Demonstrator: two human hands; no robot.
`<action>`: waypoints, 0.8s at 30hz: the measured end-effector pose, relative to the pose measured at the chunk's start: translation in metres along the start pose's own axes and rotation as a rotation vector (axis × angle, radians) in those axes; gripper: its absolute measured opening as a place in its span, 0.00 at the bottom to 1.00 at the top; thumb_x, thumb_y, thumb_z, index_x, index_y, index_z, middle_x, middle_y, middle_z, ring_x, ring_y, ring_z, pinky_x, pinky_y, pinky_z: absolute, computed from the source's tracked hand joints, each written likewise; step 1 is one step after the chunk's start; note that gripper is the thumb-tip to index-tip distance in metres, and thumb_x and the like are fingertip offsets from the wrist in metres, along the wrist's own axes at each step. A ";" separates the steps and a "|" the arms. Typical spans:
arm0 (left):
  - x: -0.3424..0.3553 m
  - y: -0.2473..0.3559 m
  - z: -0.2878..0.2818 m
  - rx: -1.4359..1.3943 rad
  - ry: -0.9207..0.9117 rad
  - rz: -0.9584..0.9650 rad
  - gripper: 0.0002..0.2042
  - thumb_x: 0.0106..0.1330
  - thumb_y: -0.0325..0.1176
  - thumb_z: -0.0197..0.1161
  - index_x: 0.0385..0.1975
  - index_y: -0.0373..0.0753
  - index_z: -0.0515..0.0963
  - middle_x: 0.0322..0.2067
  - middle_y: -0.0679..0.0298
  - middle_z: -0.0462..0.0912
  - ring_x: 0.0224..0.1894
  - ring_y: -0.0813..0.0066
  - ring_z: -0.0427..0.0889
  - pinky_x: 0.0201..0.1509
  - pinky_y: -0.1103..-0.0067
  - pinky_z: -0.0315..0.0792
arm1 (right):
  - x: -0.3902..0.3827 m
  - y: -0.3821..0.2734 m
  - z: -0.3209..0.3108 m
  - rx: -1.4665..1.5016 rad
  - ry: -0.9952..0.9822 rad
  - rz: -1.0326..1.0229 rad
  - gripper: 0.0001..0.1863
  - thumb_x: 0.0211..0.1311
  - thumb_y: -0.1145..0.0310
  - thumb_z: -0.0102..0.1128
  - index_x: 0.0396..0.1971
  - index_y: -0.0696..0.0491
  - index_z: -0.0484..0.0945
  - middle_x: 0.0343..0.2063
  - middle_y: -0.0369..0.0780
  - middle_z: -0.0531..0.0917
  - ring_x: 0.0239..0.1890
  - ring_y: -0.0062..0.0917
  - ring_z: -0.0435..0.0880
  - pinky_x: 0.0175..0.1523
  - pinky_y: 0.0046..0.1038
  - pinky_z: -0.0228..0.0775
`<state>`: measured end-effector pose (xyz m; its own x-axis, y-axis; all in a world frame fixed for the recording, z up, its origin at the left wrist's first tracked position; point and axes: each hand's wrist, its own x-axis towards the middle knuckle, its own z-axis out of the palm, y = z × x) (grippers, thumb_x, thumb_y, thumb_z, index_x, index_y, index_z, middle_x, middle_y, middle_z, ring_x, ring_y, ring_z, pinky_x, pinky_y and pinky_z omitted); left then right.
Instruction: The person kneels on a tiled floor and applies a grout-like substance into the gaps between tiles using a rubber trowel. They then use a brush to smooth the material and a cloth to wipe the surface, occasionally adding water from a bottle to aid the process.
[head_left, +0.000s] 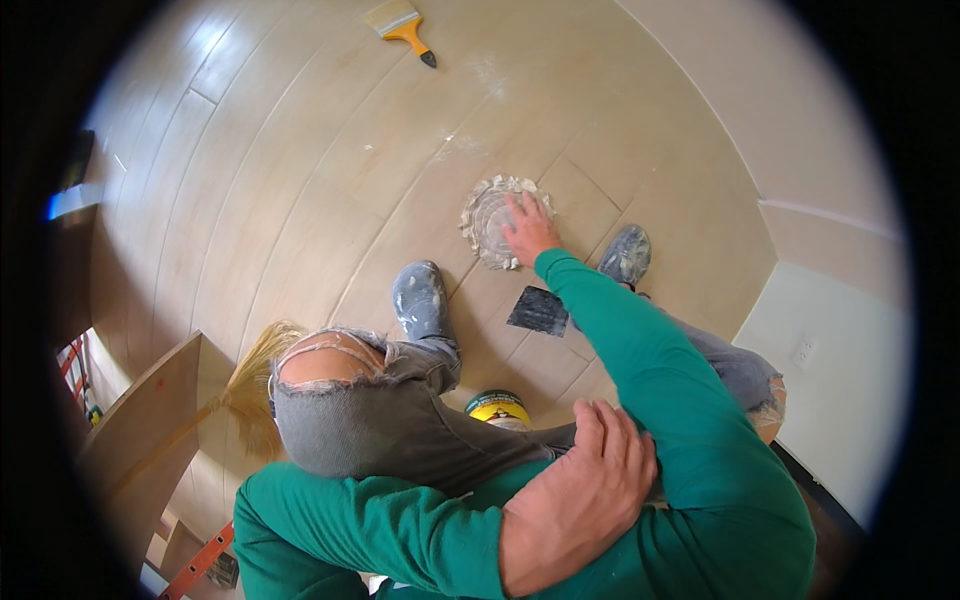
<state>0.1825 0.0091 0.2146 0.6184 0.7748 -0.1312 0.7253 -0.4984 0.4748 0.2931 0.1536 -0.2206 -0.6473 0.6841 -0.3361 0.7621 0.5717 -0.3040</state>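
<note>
My left hand (pixel 580 490) lies flat, gripping nothing, on one sleeve (pixel 650 345) while my right hand (pixel 531 231), fingers spread, empty, is over one disc (pixel 487 222) on the floor (pixel 330 180) near two shoes (pixel 420 298) and one pad (pixel 540 310).

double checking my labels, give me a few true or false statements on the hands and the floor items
1. The right hand is on the round whitish disc with a ragged rim. True.
2. The paintbrush lies on the floor, beyond the disc. True.
3. The left hand grips the paintbrush. False: it rests on the right sleeve.
4. The dark flat square lies left of both shoes. False: it lies between them.
</note>
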 end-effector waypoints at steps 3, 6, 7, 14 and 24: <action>0.003 -0.004 0.000 0.063 -0.034 -0.025 0.23 0.74 0.39 0.54 0.62 0.31 0.79 0.54 0.44 0.84 0.56 0.45 0.83 0.64 0.55 0.74 | -0.037 -0.038 0.041 -0.214 -0.029 -0.180 0.42 0.70 0.54 0.63 0.82 0.40 0.60 0.81 0.52 0.57 0.81 0.54 0.58 0.83 0.52 0.52; 0.007 -0.011 -0.002 0.047 -0.097 0.003 0.24 0.73 0.39 0.54 0.64 0.30 0.78 0.55 0.43 0.84 0.57 0.44 0.83 0.63 0.55 0.74 | -0.069 -0.053 0.069 -0.126 -0.124 -0.369 0.44 0.69 0.56 0.63 0.83 0.41 0.58 0.82 0.50 0.57 0.83 0.53 0.55 0.85 0.53 0.48; 0.009 -0.013 -0.003 0.061 -0.046 -0.017 0.25 0.73 0.39 0.54 0.64 0.30 0.78 0.55 0.43 0.84 0.57 0.43 0.83 0.63 0.54 0.74 | -0.065 -0.045 0.069 -0.072 -0.244 -0.365 0.44 0.69 0.57 0.63 0.83 0.41 0.57 0.82 0.50 0.57 0.83 0.53 0.55 0.85 0.54 0.47; 0.014 -0.019 -0.004 -0.043 -0.098 -0.058 0.26 0.74 0.39 0.54 0.67 0.30 0.76 0.56 0.43 0.84 0.60 0.41 0.83 0.63 0.54 0.75 | 0.131 0.116 -0.011 -0.154 -0.121 0.213 0.45 0.74 0.45 0.57 0.84 0.46 0.52 0.83 0.55 0.51 0.83 0.55 0.51 0.81 0.56 0.53; 0.035 -0.023 -0.010 0.001 -0.104 -0.031 0.25 0.73 0.38 0.56 0.65 0.31 0.78 0.54 0.43 0.84 0.58 0.43 0.82 0.64 0.53 0.75 | -0.052 -0.057 0.052 -0.086 -0.166 -0.371 0.43 0.70 0.58 0.60 0.83 0.46 0.56 0.83 0.48 0.54 0.85 0.47 0.50 0.83 0.61 0.44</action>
<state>0.1849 0.0514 0.2076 0.6233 0.7457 -0.2355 0.7452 -0.4751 0.4678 0.2828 0.0617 -0.2320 -0.8666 0.3468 -0.3589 0.4710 0.8061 -0.3583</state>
